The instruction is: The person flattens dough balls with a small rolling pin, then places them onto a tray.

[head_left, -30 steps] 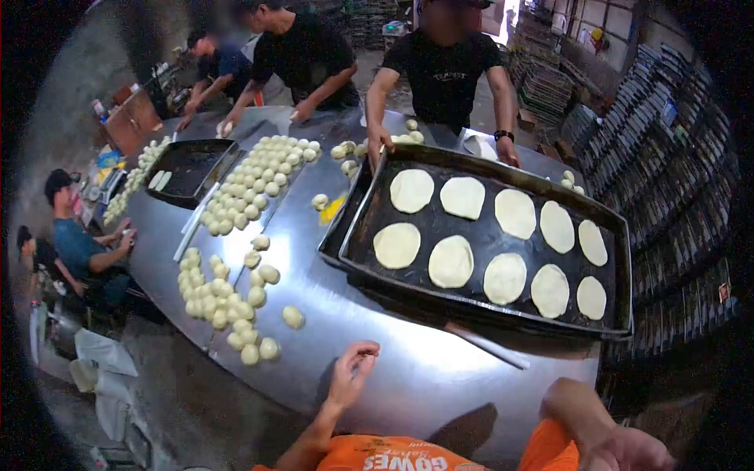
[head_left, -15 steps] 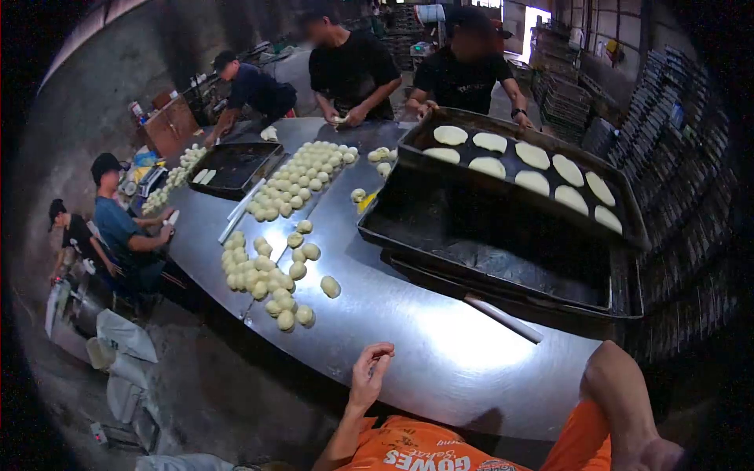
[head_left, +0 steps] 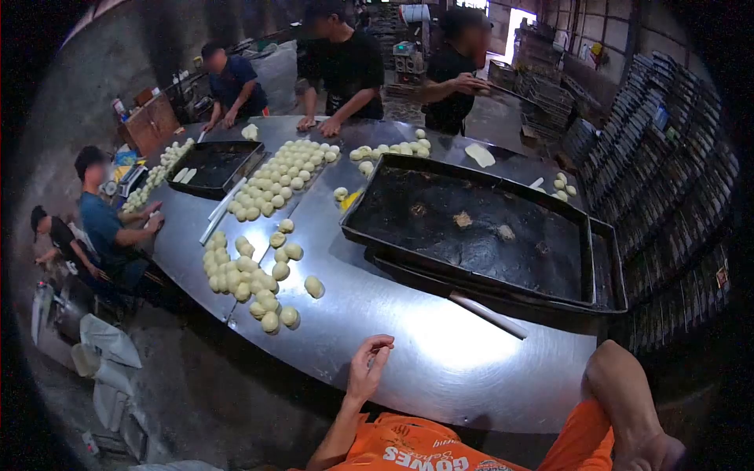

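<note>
My left hand (head_left: 371, 366) is raised by the table's near edge, palm up, fingers loosely bent and thumb apart, holding nothing. My right arm is bent at the lower right; its hand (head_left: 658, 455) is partly visible at the bottom edge, with the fingers hidden. On the metal table (head_left: 377, 314), a metal tube (head_left: 487, 315) lies beyond my hands. Behind it, a large dark tray (head_left: 471, 235) with brown crumbs rests on another tray (head_left: 609, 271). Dough balls (head_left: 247, 275) are grouped to the left, with more (head_left: 287, 177) behind them.
Co-workers stand along the far side (head_left: 342, 71) and left end (head_left: 106, 212). One at the back right (head_left: 452, 86) holds a tray (head_left: 514, 93). A smaller tray (head_left: 216, 166), yellow scraper (head_left: 350, 200) and flat dough piece (head_left: 480, 155) are on the table. Stacked racks (head_left: 667, 180) stand right.
The tray of flat dough rounds has been lifted away by the co-worker, who has turned right, uncovering the large tray and flat dough piece. My hands are nearly unchanged.
</note>
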Demonstrator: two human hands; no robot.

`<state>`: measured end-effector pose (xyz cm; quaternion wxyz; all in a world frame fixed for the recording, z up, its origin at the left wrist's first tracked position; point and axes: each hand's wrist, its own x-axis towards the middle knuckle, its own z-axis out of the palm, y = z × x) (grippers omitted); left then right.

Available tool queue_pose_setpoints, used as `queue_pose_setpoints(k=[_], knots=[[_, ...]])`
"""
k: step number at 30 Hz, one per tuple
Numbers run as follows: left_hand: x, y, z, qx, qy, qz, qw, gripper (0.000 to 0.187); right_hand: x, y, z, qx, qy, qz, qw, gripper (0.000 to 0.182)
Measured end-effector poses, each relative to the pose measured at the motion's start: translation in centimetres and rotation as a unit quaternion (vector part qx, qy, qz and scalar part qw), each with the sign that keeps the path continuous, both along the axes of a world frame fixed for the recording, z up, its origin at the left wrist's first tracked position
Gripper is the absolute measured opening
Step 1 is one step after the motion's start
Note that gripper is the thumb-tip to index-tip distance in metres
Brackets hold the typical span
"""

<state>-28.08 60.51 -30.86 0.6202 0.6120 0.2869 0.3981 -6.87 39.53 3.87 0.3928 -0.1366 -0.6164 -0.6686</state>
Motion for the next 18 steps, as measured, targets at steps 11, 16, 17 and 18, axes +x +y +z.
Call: queue_pose_setpoints(k=[11,16,17,18], knots=[[-1.8,5.0,0.1,-0.026,0.012,0.053,0.998,0.024,0.8,4.5,0.1,-0.027,-0.024,-0.009,0.999,0.024],[-1.4,6.9,-0.3,-0.034,0.015,0.058,0.998,0.026,1.5,5.8,0.1,-0.043,-0.034,-0.019,0.998,0.024],[-1.2,7.1,-0.3,-0.037,0.011,0.053,0.998,0.027,1.6,5.9,0.1,-0.048,-0.034,-0.025,0.998,0.024],[-0.9,7.4,-0.1,-0.039,0.011,0.049,0.998,0.027,1.6,5.9,0.1,-0.051,-0.036,-0.030,0.998,0.024]])
